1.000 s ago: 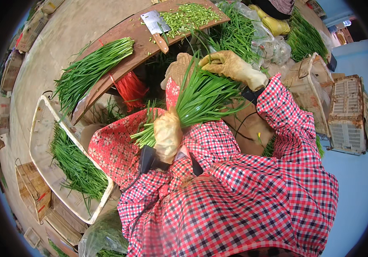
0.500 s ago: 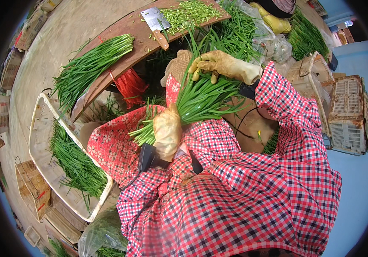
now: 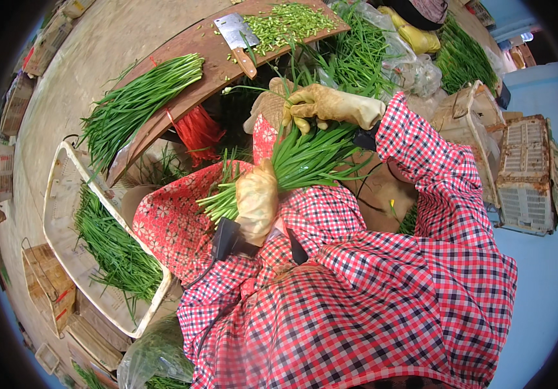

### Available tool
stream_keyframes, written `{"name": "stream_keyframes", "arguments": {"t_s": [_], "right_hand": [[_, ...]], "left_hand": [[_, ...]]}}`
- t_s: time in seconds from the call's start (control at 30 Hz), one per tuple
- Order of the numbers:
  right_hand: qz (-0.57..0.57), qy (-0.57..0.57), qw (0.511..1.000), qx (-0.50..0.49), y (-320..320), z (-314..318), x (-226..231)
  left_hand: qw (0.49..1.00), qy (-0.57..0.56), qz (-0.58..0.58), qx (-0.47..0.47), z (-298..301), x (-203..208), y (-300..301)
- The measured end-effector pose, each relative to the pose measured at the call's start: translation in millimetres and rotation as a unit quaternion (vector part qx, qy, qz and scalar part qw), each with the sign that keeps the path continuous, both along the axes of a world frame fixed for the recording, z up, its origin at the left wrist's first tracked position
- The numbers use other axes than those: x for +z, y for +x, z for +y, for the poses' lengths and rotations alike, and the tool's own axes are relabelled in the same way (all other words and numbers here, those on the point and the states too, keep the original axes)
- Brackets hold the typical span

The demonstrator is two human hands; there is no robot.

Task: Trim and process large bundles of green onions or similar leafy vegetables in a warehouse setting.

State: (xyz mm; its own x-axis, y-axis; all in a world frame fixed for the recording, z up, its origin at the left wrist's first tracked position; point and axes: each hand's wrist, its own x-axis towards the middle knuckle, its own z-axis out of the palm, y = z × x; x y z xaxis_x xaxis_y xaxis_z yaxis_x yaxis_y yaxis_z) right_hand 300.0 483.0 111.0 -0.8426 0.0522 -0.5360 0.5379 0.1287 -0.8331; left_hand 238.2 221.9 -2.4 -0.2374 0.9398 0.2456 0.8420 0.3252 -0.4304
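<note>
My left hand (image 3: 257, 201), in a pale stained glove, is closed around a bunch of green garlic chives (image 3: 315, 155) over my lap. The cut-looking pale ends poke out on the left, and the leaves fan out to the right. Above the leaves is my right hand (image 3: 331, 106), in a yellowed glove with its fingers curled. Thin chive stalks (image 3: 253, 89) stick out leftward from its fingertips, one tipped with a whitish bud. The fingertips partly hide the grip.
A wooden board (image 3: 185, 39) ahead carries a cleaver (image 3: 235, 35), chopped stalk pieces (image 3: 285, 26) and a tied chive bundle (image 3: 146, 97). Red ties (image 3: 196, 133) hang below it. A white crate (image 3: 55, 214) with chives stands left; loose chives (image 3: 360, 55) lie beyond my right hand.
My right hand has moved slightly left and down, its fingers more curled. The long leaves that stood up by its fingers have swung down, with a stalk now pointing left. My left hand stays put.
</note>
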Motion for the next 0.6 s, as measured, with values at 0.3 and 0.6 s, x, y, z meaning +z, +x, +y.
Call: {"name": "stream_keyframes", "arguments": {"t_s": [0.3, 0.6], "right_hand": [[0.114, 0.045, 0.986, -0.114, 18, -18, 15], [0.201, 0.097, 0.915, -0.336, 41, 5, 41]], "left_hand": [[0.997, 0.017, -0.077, 0.015, 0, -13, 2], [0.999, -0.04, -0.005, 0.026, -2, -3, 4]]}}
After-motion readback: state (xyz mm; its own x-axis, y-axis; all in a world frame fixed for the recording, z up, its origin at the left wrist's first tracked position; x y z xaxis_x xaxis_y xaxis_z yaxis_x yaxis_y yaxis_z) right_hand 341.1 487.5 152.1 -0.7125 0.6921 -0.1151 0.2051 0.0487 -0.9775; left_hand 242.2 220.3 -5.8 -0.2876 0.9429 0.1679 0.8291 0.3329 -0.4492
